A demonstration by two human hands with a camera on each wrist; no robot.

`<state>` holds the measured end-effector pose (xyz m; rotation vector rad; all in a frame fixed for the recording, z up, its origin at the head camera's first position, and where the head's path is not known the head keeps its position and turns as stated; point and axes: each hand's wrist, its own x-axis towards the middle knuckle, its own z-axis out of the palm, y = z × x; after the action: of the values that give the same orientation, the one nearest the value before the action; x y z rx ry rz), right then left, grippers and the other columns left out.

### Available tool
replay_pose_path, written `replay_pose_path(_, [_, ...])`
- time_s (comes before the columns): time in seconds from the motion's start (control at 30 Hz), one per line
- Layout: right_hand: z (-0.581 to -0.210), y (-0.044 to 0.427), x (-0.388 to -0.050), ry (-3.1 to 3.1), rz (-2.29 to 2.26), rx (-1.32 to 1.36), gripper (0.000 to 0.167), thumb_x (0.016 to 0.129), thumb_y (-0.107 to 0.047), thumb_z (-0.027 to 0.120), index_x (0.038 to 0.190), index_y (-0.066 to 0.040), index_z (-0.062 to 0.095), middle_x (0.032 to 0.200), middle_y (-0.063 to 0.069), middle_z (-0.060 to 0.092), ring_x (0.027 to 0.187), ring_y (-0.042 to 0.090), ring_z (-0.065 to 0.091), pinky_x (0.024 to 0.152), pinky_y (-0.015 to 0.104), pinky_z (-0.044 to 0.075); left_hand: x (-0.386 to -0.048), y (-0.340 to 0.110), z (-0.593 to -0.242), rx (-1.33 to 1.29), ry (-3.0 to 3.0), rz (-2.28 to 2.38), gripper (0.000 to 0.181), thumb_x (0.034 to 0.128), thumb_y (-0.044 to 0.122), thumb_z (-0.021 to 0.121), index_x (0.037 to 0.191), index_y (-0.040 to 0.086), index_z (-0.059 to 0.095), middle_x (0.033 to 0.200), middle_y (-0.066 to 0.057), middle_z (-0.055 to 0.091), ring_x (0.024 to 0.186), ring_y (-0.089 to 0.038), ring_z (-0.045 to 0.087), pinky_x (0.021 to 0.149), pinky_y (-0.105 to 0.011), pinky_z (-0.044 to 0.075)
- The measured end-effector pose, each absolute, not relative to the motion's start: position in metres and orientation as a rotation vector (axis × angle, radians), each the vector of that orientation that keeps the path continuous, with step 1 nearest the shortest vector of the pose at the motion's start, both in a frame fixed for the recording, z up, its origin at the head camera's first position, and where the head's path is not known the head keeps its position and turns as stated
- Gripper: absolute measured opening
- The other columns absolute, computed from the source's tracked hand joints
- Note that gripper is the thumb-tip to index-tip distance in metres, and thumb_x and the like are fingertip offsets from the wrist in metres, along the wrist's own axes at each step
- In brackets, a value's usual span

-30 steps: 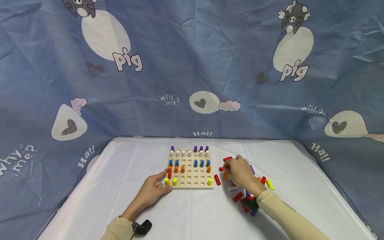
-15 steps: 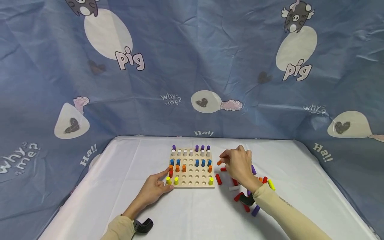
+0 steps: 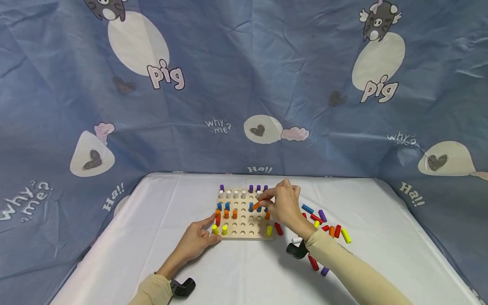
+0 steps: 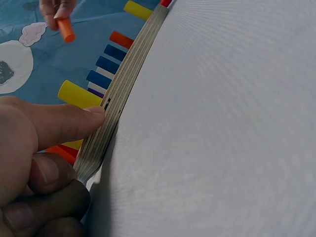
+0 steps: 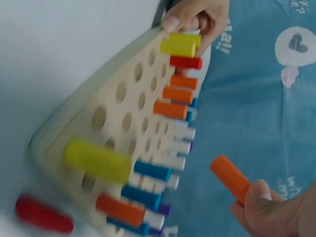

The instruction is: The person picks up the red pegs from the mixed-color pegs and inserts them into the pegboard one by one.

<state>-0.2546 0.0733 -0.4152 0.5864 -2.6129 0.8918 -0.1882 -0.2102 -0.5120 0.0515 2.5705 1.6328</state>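
A wooden pegboard (image 3: 244, 238) lies on the table, with rows of purple, white, blue, orange, red and yellow pegs standing in some of its holes. At its near left corner my left hand (image 3: 195, 240) grips the edge, thumb along the front side and index finger on the left side. Over the board's right half, my right hand (image 3: 283, 204) pinches an orange peg (image 3: 256, 206) between thumb and fingers. In the right wrist view that orange peg (image 5: 231, 178) is tilted and clear of the board. Part of the board's right side is hidden by the right hand.
Loose pegs in several colours lie right of the board, among them a red peg (image 3: 279, 228), a blue peg (image 3: 307, 209) and a yellow peg (image 3: 346, 236). The right forearm covers some. A blue printed cloth (image 3: 244, 84) hangs behind the white table (image 3: 152, 212).
My right hand has picked the orange peg from the loose pile, lifted it and carried it left over the board. The left hand stays at the board's corner.
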Motion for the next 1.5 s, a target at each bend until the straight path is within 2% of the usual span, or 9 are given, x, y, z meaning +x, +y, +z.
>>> replay_pose_path(0.27, [-0.422,0.042,-0.252,-2.635,0.984,0.719,0.005,0.084,-0.013,0.089,0.084,-0.017,0.087,0.079,-0.005,0.079,0.092,0.019,0.048,0.094,0.054,0.024,-0.189,-0.211,-0.512,0.080,2.550,1.644,0.081,0.0894,0.017,0.084,0.159,-0.001,0.045,0.049,0.007,0.040,0.043,-0.006,0.031,0.043,-0.020,0.025])
replay_pose_path(0.63, [-0.439,0.010,-0.249,-2.705,0.950,0.858,0.007,0.084,-0.011,0.090,0.083,-0.017,0.086,0.082,-0.005,0.080,0.088,0.018,0.047,0.083,0.044,0.026,-0.188,-0.212,-0.513,0.024,2.562,1.606,0.081,0.0887,0.018,0.085,0.159,0.004,0.047,0.050,0.008,0.039,0.043,-0.007,0.030,0.043,-0.021,0.025])
replay_pose_path(0.77, [-0.445,0.003,-0.250,-2.726,0.932,0.871,0.008,0.082,-0.011,0.091,0.081,-0.017,0.086,0.078,-0.007,0.078,0.087,0.018,0.045,0.084,0.044,0.027,-0.188,-0.212,-0.512,0.013,2.557,1.610,0.080,0.0889,0.019,0.085,0.159,0.005,0.048,0.050,0.008,0.039,0.044,-0.007,0.030,0.043,-0.021,0.025])
replay_pose_path(0.93, [-0.452,-0.002,-0.250,-2.746,0.894,0.875,0.009,0.084,-0.011,0.089,0.081,-0.019,0.086,0.081,-0.008,0.078,0.088,0.018,0.043,0.088,0.044,0.029,-0.187,-0.211,-0.511,0.017,2.567,1.604,0.080,0.0889,0.019,0.085,0.158,0.005,0.048,0.050,0.008,0.039,0.045,-0.007,0.030,0.043,-0.021,0.025])
replay_pose_path(1.17, [-0.459,-0.008,-0.250,-2.693,0.816,0.904,0.013,0.082,-0.005,0.088,0.079,-0.018,0.085,0.080,-0.007,0.079,0.085,0.017,0.042,0.081,0.038,0.029,-0.188,-0.212,-0.510,0.049,2.557,1.625,0.081,0.0887,0.017,0.085,0.159,0.003,0.047,0.051,0.008,0.038,0.045,-0.007,0.030,0.044,-0.021,0.024])
replay_pose_path(1.37, [-0.459,-0.013,-0.249,-2.669,0.752,0.962,0.010,0.082,-0.012,0.090,0.080,-0.021,0.086,0.079,-0.009,0.079,0.086,0.016,0.045,0.083,0.038,0.033,-0.188,-0.213,-0.510,0.080,2.552,1.638,0.082,0.0885,0.015,0.085,0.159,0.003,0.046,0.050,0.008,0.037,0.046,-0.007,0.029,0.044,-0.020,0.024])
replay_pose_path(1.5, [-0.462,-0.016,-0.248,-2.669,0.702,0.990,0.007,0.085,-0.019,0.090,0.081,-0.023,0.086,0.080,-0.010,0.079,0.084,0.014,0.042,0.079,0.035,0.028,-0.187,-0.212,-0.510,0.070,2.555,1.629,0.081,0.0886,0.015,0.085,0.159,0.004,0.047,0.050,0.008,0.038,0.045,-0.007,0.029,0.044,-0.020,0.024])
